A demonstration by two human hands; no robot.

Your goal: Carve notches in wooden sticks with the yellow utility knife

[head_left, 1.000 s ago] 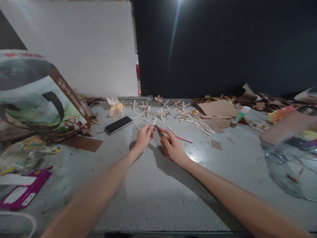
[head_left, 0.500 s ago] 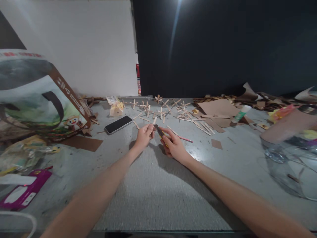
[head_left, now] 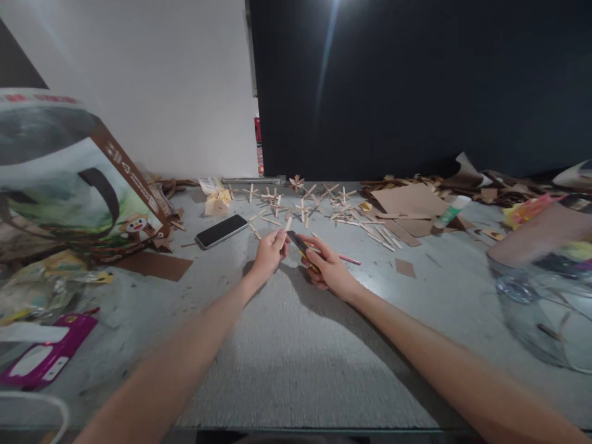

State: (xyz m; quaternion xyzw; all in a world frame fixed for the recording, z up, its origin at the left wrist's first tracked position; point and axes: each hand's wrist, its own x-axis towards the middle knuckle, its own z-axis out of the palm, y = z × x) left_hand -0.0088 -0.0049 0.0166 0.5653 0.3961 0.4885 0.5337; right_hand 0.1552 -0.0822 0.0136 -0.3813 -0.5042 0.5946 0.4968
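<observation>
Stick (head_left: 288,224) and tool (head_left: 298,242), close together

Head view: above the worktop (head_left: 277,357), the left hand (head_left: 269,254) pinches the pale stick; the right hand (head_left: 326,266) wraps around the black-and-yellow tool (whether they touch, I cannot tell). A phone (head_left: 222,232) lies leftward, crossed sticks (head_left: 302,213) beyond.

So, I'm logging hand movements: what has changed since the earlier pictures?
The right hand has eased slightly rightward with the black-and-yellow tool, whose yellow shows more. Nothing was taken up or let go: the left hand still pinches its wooden stick. The phone and cardboard lie as before.
</observation>
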